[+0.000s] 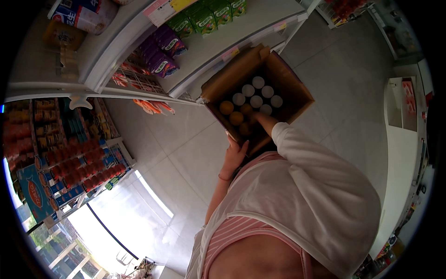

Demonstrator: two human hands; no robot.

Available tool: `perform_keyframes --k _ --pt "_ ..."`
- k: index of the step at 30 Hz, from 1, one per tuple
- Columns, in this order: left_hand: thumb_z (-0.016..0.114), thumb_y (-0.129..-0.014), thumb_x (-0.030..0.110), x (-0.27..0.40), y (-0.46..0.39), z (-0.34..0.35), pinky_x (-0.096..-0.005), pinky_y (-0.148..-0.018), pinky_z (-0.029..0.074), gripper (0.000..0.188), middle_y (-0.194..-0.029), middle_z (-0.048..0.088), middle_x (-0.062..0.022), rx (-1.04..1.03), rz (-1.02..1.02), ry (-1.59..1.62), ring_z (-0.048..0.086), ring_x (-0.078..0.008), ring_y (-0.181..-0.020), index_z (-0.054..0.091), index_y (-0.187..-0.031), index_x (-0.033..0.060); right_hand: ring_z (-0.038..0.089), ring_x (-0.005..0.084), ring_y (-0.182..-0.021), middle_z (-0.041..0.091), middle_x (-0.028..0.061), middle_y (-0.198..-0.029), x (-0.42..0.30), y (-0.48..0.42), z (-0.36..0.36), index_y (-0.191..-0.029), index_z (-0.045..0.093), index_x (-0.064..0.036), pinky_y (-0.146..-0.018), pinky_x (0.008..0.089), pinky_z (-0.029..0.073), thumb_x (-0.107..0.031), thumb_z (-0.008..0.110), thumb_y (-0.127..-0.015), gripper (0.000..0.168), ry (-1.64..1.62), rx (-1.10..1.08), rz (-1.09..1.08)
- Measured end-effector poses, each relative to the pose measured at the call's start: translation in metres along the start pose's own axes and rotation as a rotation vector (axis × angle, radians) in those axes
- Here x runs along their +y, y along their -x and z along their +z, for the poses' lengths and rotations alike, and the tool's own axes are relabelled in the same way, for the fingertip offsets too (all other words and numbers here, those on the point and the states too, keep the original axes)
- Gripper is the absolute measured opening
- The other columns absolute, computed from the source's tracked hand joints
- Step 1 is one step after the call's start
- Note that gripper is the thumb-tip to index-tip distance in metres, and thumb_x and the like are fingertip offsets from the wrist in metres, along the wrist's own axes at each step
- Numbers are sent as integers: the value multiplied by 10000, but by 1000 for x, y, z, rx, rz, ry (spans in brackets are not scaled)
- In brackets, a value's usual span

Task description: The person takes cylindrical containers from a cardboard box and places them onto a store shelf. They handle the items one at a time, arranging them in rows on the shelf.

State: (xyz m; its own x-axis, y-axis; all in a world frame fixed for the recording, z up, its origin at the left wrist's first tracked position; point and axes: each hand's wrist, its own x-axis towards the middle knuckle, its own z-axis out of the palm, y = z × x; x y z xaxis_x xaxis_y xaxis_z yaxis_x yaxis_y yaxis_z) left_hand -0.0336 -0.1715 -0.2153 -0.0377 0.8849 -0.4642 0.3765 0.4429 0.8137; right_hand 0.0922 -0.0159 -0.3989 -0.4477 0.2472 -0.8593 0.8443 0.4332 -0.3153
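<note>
An open cardboard box (286,75) stands before me, tilted in the view and close against the lower shelf. Inside it are several white round tops (258,82), probably bottle or can lids. Several orange-yellow round tops (226,107) sit towards the box's near left side. My left hand (235,155) grips the near left edge of the box, with the thumb on the rim. My right hand (261,120) reaches down into the box beside the orange-yellow tops. Its fingers are dark and partly hidden, so I cannot tell whether they hold one.
A white shelf (223,38) holds purple drink cartons (162,62) and green drink cartons (202,21). Orange-red packets (153,106) jut out below it. A snack rack (80,164) stands left, a white counter (400,160) right. Grey floor tiles (188,139) lie between.
</note>
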Motion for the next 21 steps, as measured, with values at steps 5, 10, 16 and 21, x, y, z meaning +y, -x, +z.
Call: perform_keyframes --k 5,10,16,21 --pt "555 -887 301 12 0 -3 -445 -767 474 549 -958 627 -225 -24 -46 -50 597 -418 -939 222 -1216 14 568 257 -1095 580 101 -1215 5 -20 5 -1169 594 -94 -872 404 467 -350 624 -761 483 161 43 -41" --pt "554 -881 325 15 1 -6 -462 -739 480 592 -934 617 -254 -42 -12 -27 601 -435 -894 202 -1238 10 611 260 -960 646 120 -1039 -24 -26 -24 -1032 661 -79 -788 375 484 -299 666 -725 377 312 -97 -123" --pt "567 -865 352 9 3 -8 -476 -797 466 863 -1236 416 -361 -28 44 -50 540 -463 -1011 12 -1395 -42 632 198 -919 661 110 -1009 -177 317 -270 -1097 606 -10 -799 301 498 -193 670 -822 337 66 -117 -983" --pt "556 -868 376 -21 1 6 -470 -872 430 833 -1173 454 -370 136 186 -124 514 -480 -1046 55 -1356 -78 636 205 -837 653 86 -919 -281 430 -374 -997 610 -8 -752 314 506 -128 679 -785 253 275 1005 -1347"
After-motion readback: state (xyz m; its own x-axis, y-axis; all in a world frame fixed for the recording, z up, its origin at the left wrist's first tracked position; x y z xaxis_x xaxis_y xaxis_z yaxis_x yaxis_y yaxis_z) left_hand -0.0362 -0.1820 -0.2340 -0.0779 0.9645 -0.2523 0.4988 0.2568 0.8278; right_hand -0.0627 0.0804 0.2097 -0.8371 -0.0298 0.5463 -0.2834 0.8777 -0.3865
